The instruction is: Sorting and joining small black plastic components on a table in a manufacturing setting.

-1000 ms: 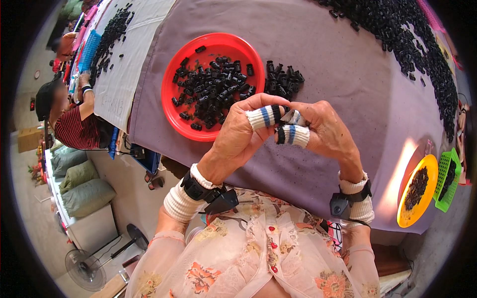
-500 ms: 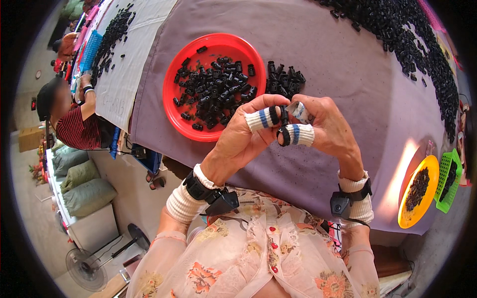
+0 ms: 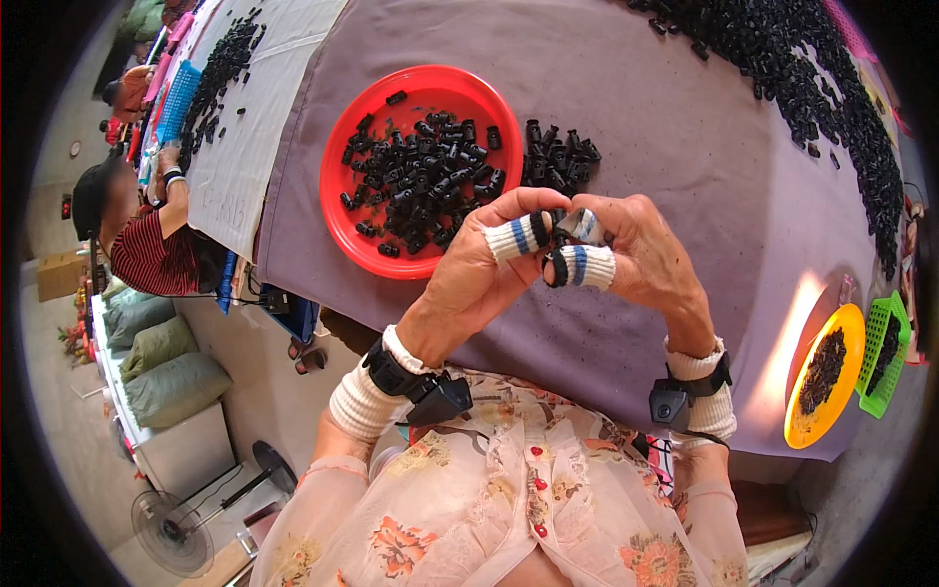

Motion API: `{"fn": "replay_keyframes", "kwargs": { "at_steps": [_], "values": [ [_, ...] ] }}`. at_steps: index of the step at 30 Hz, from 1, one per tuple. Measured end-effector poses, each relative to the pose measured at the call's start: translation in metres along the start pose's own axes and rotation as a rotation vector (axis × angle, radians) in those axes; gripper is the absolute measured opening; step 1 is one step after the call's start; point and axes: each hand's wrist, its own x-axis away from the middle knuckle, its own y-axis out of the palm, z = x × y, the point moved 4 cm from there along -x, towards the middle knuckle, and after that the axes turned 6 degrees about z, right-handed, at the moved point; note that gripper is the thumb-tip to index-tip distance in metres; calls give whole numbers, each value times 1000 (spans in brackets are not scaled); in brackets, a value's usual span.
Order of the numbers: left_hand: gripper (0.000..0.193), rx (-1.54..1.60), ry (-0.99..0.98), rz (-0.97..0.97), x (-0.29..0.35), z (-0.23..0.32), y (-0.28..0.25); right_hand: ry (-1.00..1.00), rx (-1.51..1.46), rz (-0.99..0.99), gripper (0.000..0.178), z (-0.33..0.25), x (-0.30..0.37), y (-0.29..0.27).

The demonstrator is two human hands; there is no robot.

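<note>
My left hand and my right hand meet above the near side of the mauve-covered table, fingers pinched together. Between their fingertips is a small black cord lock, mostly hidden by the fingers. Knitted white sleeves with blue and black bands cover both thumbs, and a pale wrapping sits on a right finger. Just beyond my left hand, a red round tray holds many loose black cord locks. A small pile of cord locks lies right of the tray, close behind my fingertips.
A large heap of black pieces spreads along the far right. A yellow tray and a green basket stand at the right edge. On the left, another person sits at a light-covered table; a fan stands below.
My right fingertips have shifted slightly left and closed further over the cord lock, so less of it shows. The tray and piles have not moved.
</note>
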Motion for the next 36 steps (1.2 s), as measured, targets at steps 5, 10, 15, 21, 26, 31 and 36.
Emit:
{"fn": "replay_keyframes", "kwargs": {
  "at_steps": [5, 10, 15, 21, 26, 31, 36],
  "values": [
    [23, 9, -12, 10, 0, 0, -2, -5, 56, -24, 38, -4, 1, -2],
    [23, -22, -29, 31, 2, -1, -1, -64, 72, 72, 36, -3, 4, 0],
    [22, -200, 24, 126, 9, 3, -11, -39, 29, 73, 32, -1, 6, 10],
    [24, -182, 140, 170, 18, 20, -33, 91, -75, 223, 13, 25, 6, -18],
    [23, -185, 262, 233, 30, 43, -54, 196, 209, 304, 9, 48, -3, -34],
    [19, -627, 395, 402, 39, 75, -67, 93, 358, 390, 12, 54, -25, -38],
    [25, -1416, 728, 475, 49, 82, -44, -8, 547, 434, 16, 51, -50, -38]
  ]
}}
